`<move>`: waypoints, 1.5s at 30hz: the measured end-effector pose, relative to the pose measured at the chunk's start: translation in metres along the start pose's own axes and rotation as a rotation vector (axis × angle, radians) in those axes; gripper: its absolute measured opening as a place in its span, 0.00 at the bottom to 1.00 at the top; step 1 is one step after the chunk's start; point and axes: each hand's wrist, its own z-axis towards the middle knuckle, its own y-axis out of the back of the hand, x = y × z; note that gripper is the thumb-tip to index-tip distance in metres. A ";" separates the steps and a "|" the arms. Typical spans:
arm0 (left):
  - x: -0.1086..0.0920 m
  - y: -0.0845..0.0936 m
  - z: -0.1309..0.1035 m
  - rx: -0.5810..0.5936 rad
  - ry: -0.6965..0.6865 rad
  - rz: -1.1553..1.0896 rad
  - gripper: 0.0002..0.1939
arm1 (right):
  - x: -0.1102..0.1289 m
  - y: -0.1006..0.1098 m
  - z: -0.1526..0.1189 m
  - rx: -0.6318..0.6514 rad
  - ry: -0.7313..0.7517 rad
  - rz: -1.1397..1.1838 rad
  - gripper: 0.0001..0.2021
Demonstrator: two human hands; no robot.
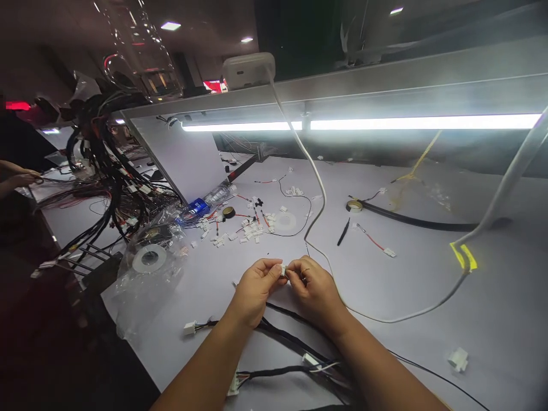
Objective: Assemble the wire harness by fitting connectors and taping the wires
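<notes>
Between my two hands, over the middle of the white table, is a small white connector (pixel 283 270). My left hand (pixel 261 285) pinches it with thumb and forefinger. From the other side, my right hand (pixel 311 288) is closed, its thumb and fingertips pressed together at the connector's edge; what they pinch is too small to make out. Under my wrists and forearms runs a black wrapped wire harness (pixel 295 339). One of its branches ends in a white connector (pixel 189 329) at the left, and another white connector (pixel 311 361) lies by my right forearm.
Loose white connectors (pixel 252 228) and short red wires are scattered beyond my hands. A white cable (pixel 321 200) hangs down and loops across the table at right. A clear plastic bag (pixel 145 291), tape rolls and a harness bundle (pixel 103 165) sit left. Another person's hand (pixel 23 178) shows far left.
</notes>
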 end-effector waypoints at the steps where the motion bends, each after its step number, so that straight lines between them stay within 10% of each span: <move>1: 0.001 0.000 0.000 -0.002 -0.006 0.008 0.16 | 0.000 0.000 0.000 0.001 -0.011 0.009 0.06; 15: 0.000 0.003 0.003 -0.032 -0.039 0.183 0.16 | -0.005 0.005 0.001 0.053 -0.062 0.063 0.08; 26: -0.006 -0.006 -0.014 -0.016 -0.323 0.716 0.09 | -0.024 -0.001 -0.004 0.045 0.192 -0.703 0.21; 31: -0.005 0.001 -0.008 -0.008 -0.195 0.526 0.12 | -0.011 0.000 -0.002 -0.011 0.223 -0.329 0.12; 36: -0.006 0.003 -0.005 0.063 -0.089 0.275 0.12 | -0.001 0.006 -0.001 0.023 -0.066 0.110 0.07; 45: -0.003 0.006 -0.001 0.107 0.123 -0.148 0.13 | -0.001 0.007 -0.002 -0.009 -0.133 0.209 0.06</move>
